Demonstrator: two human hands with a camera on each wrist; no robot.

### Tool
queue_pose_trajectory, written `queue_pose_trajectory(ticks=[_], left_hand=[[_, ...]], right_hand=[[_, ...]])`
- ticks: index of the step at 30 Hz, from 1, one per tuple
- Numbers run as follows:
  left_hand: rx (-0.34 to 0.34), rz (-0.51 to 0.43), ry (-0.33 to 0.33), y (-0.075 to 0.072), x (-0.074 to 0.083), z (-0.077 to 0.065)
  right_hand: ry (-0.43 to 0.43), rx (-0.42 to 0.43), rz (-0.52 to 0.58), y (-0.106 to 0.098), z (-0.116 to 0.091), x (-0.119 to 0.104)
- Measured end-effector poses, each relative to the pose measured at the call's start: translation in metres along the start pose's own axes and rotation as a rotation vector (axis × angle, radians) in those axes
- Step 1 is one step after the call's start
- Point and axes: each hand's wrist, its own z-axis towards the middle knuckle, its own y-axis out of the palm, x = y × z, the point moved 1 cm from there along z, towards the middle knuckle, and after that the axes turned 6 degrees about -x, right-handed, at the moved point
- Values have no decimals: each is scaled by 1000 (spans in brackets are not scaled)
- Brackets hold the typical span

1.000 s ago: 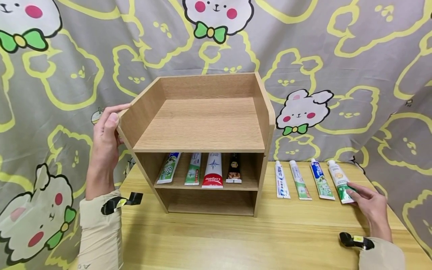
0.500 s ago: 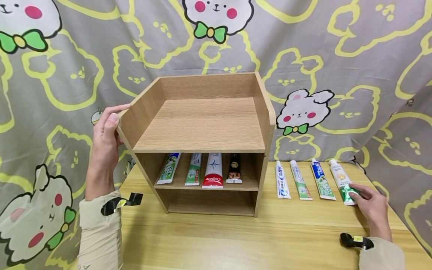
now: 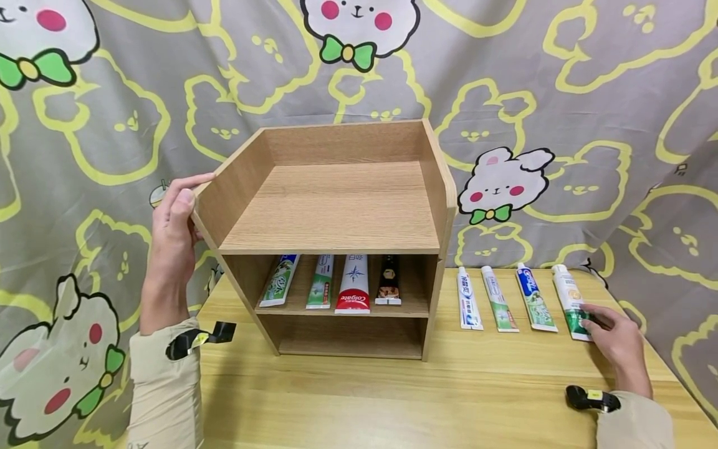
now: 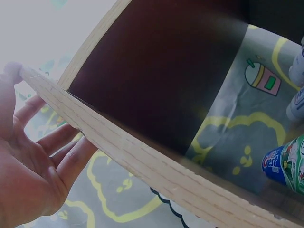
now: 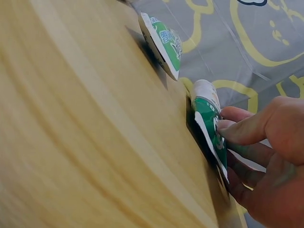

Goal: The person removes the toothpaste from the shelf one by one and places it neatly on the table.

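Right of the shelf [image 3: 348,206], your right hand [image 3: 619,342] pinches the end tube [image 3: 568,296]

You have eight toothpaste tubes [image 3: 536,298] before you, split four and four. On the table [image 3: 336,399], four lie in one row, well apart from each other, caps toward the curtain [image 3: 583,50]: from left to right, a white-and-blue tube [image 3: 469,299], a pale tube with a green end [image 3: 499,299], a blue-and-green one and, last, the end tube, white above and green below. Your right thumb lies on its green face, with your fingers along its right edge, close to the flat end.

Your left hand [image 3: 171,234] grips the front edge of the shelf's left side panel, fingers against the outer face.

Of the shelf's three levels, the middle one bears the other four tubes, flat ends to the front: one blue-and-green, leaning slightly right at the top, one green-and-white tube [image 3: 320,284], one red-and-white tube [image 3: 353,302] and one black tube [image 3: 389,280].

Two black wrist straps [image 3: 184,343], one per arm, sit at your two beige sleeves [image 3: 165,386].
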Motion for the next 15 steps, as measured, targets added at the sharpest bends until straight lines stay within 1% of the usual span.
queue_pose_trajectory(ticks=[3, 6, 10, 11, 15], left_hand=[[-4, 5, 0, -1, 0, 0], [-13, 14, -1, -1, 1, 0], [-20, 19, -1, -2, 1, 0], [-19, 19, -2, -2, 1, 0], [-19, 13, -6, -2, 1, 0]], right_hand=[[-5, -3, 11, -1, -1, -1], [-18, 5, -15, -2, -4, -3], [-86, 11, -47, -7, -7, -5], [-98, 10, -43, -9, -8, -7], [-122, -1, 26, -15, -13, -12]])
